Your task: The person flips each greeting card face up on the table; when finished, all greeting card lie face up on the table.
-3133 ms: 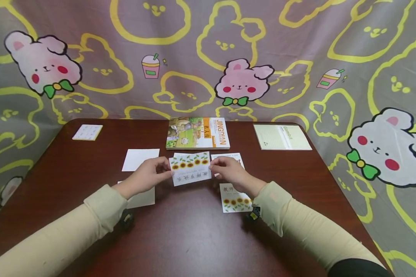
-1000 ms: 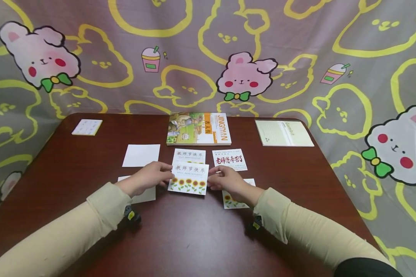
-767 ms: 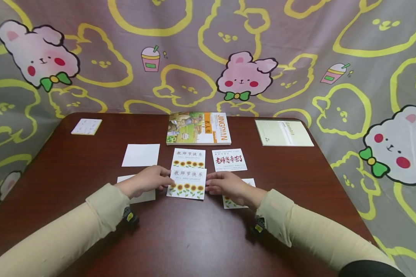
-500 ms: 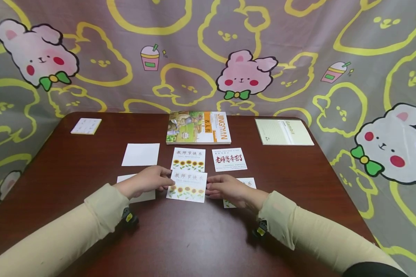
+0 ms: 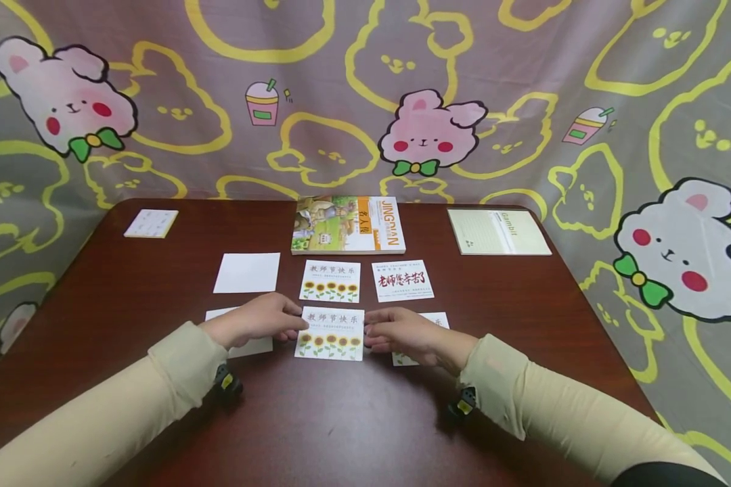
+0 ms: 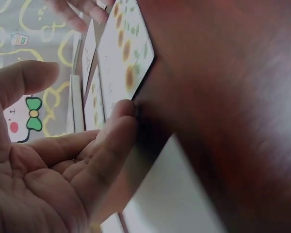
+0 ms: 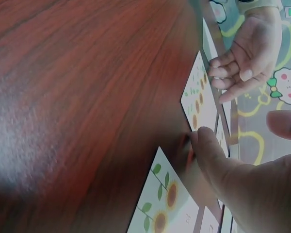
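Observation:
In the head view a white card with printed characters and a row of sunflowers (image 5: 329, 333) lies on the table between my two hands. My left hand (image 5: 258, 319) has its fingertips at the card's left edge; the left wrist view shows its thumb (image 6: 34, 80) well apart from the fingers. Against the right edge are the fingertips of my right hand (image 5: 414, 336), thumb also apart in the right wrist view. Just behind lies a second sunflower card (image 5: 330, 281). My right hand partly covers another sunflower card (image 5: 437, 323), and my left hand partly covers a blank white card (image 5: 252, 346).
A card with red characters (image 5: 403, 281) and another blank white card (image 5: 247, 272) lie in the back row. Behind them are a picture-covered book (image 5: 347, 225), a pale green notebook (image 5: 499, 232) and a small white pad (image 5: 151, 223). A patterned curtain (image 5: 317, 81) hangs behind the table.
The sunflower card was held up between both hands, then turned characters upright and lowered toward me. It now lies in front of the other sunflower card, and the fingers have loosened at its sides.

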Motion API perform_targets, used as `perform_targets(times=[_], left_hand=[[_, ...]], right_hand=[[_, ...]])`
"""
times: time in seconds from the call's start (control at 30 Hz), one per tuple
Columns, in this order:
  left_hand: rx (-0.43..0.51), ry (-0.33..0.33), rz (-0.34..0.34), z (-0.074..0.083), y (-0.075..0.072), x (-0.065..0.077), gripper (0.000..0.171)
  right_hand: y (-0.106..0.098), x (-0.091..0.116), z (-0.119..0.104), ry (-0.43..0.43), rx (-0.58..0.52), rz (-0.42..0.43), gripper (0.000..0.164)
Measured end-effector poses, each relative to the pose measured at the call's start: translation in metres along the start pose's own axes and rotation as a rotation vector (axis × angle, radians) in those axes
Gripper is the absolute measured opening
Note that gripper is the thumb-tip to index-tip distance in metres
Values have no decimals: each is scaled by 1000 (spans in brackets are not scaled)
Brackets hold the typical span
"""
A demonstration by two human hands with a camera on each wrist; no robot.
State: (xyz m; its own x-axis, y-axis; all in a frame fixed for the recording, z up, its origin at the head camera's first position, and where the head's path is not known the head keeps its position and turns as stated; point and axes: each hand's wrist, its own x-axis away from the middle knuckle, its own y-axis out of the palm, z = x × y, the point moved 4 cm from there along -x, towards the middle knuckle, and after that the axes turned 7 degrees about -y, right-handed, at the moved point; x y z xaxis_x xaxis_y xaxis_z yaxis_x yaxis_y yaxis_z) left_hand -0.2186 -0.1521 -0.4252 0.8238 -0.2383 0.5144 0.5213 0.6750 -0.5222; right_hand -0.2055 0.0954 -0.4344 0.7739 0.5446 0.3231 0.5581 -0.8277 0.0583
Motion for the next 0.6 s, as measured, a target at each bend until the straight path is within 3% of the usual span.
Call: perform_targets(times=[0.23,0.33,0.43,0.6], left_hand=[[-449,284,224,24,-13,-16,42],[-570,347,162,31,-5,-25,48],[-672,355,81,35,4,-31,49],[-746,335,58,39,9,-35,50]], right_hand=[[-6,-3,1,-16,46,18,49],[-6,-6,2,-22,51,13,49],[-4,-8,2,-23,51,17,49],[-3,-10,2,-17,49,29,49]])
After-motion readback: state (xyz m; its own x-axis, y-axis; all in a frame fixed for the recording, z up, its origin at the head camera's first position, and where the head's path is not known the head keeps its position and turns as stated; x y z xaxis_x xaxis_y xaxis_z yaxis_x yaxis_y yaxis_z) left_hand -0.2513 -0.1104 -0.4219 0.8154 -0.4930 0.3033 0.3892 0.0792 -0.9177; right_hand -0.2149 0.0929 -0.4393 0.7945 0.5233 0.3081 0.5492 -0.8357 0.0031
